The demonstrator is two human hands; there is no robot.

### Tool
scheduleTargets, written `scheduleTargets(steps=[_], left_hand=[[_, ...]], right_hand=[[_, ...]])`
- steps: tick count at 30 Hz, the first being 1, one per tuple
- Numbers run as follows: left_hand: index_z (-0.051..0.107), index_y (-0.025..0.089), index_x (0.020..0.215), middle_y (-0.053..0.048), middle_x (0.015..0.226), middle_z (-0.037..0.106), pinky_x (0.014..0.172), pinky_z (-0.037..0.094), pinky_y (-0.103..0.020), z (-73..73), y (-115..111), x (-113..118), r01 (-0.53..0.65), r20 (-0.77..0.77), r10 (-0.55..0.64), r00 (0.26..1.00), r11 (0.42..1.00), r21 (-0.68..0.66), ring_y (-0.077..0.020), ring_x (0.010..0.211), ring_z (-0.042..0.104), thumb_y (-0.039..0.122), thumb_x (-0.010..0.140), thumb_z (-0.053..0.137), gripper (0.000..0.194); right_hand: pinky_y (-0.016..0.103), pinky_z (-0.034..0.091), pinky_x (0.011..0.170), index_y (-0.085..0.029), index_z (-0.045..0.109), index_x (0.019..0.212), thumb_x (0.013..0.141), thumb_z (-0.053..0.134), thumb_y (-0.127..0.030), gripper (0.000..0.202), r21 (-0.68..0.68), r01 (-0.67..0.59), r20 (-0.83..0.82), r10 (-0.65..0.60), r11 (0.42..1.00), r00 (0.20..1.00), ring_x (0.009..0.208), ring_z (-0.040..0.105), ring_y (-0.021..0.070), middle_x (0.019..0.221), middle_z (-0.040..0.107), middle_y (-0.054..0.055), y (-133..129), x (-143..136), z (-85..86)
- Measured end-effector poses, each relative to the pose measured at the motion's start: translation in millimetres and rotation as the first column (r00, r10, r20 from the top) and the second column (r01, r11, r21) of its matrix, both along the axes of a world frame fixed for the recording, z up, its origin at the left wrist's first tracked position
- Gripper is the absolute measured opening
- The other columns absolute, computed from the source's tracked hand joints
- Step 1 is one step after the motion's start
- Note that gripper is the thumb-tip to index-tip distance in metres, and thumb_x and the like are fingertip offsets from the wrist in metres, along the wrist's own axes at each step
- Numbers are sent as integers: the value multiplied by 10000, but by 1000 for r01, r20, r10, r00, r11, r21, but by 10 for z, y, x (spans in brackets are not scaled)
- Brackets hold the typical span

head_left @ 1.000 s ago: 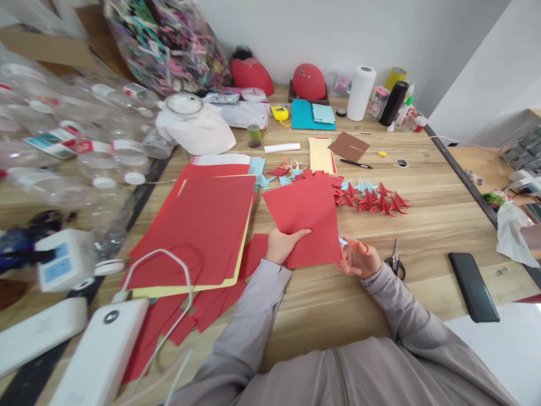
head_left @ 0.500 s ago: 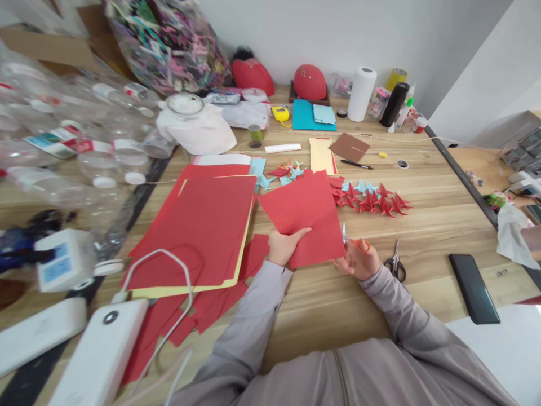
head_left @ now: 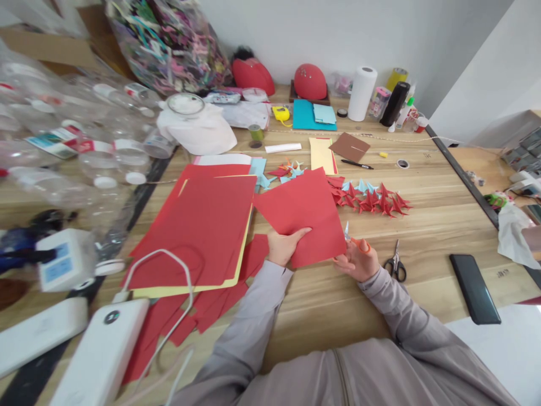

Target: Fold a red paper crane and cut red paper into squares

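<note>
My left hand [head_left: 285, 245] grips a sheet of red paper [head_left: 308, 208] near its lower left edge, thumb on top. The sheet is held up over the table, tilted. My right hand [head_left: 358, 260] is closed around orange-handled scissors [head_left: 362, 245], whose blades point up beside the sheet's right edge. Part of the scissors is hidden by the fingers. Left of my left hand lies a stack of large red sheets [head_left: 203, 225] with a yellow one beneath, and red paper strips [head_left: 224, 304] stick out below it. Folded red paper cranes [head_left: 372, 200] lie beyond the sheet.
Black-handled scissors [head_left: 396, 266] and a black phone [head_left: 474, 287] lie to the right. A white power bank [head_left: 101, 349] with a looped cable sits at the front left. Plastic bottles [head_left: 97, 158] crowd the left side. Another person's hand [head_left: 532, 238] holds white tissue at the right edge.
The red sheet has shifted and turned very slightly in my left hand. The scissors in my right hand have tilted a little to the right.
</note>
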State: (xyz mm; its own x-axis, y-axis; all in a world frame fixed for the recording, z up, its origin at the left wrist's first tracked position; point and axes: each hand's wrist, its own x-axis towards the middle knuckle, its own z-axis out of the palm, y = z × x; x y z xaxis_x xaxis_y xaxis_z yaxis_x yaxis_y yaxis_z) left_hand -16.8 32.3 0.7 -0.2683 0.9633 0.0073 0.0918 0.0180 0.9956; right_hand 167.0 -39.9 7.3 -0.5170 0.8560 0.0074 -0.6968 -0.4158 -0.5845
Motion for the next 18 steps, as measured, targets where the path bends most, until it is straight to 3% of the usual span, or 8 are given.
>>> scheduleTargets(steps=[11, 18], left_hand=[[692, 112, 872, -117, 956, 732, 809, 575, -347, 50, -7, 18, -29, 41, 29, 999, 1000, -5, -243, 889, 687, 287, 468, 842, 465], [696, 130, 872, -111, 952, 735, 824, 570, -356, -45, 7, -31, 22, 44, -21, 999, 999, -33, -245, 899, 692, 302, 510, 825, 422]], right_hand=[[217, 175, 436, -183, 564, 862, 774, 588, -592, 419, 17, 19, -121, -16, 1000, 993, 395, 179, 47, 624, 476, -58, -11, -22, 0], [237, 230, 420, -174, 509, 761, 777, 476, -696, 524, -48, -16, 26, 17, 999, 999, 333, 233, 52, 516, 467, -64, 14, 36, -22]])
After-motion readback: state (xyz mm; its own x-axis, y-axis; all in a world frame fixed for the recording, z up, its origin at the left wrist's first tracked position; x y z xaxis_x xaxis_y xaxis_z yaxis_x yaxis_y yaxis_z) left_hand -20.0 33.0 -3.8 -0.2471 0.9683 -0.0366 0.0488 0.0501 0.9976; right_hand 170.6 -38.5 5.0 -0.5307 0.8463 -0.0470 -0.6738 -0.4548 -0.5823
